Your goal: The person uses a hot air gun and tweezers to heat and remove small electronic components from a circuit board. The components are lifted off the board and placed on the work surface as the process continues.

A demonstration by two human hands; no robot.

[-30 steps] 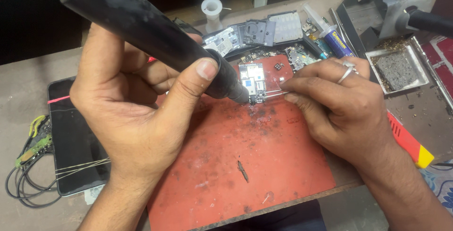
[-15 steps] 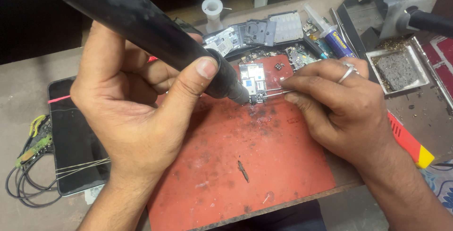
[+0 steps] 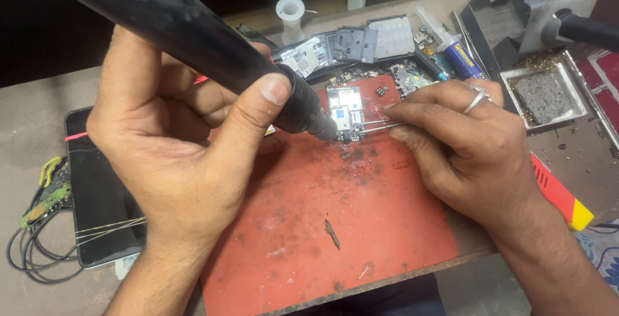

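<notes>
The left hand (image 3: 174, 148) is wrapped around a thick black hot-air handpiece (image 3: 193, 39), thumb pressed along its barrel, with the nozzle angled down so its tip sits just over the left edge of a small circuit board (image 3: 345, 113). That board lies on the far part of a scorched red work mat (image 3: 309, 226), near the middle of the bench. The right hand (image 3: 464, 148), a ring on one finger, pinches a pair of slim metal tweezers (image 3: 380, 124) between thumb and fingertips; their points reach the right side of the board, touching or nearly touching it, though what they grip is too small to tell. The board looks thin, light and stiff, and likely fragile, with tiny parts that would shift easily under heat, so it is best taken by its bare edges rather than across the populated face. Behind it lie opened grey phone casings (image 3: 348, 42) and a glue tube (image 3: 451, 48). A dark phone (image 3: 100, 206) bound with rubber bands rests at the left beside coiled wires (image 3: 32, 251), and a metal tray (image 3: 541, 97) sits at the right.
</notes>
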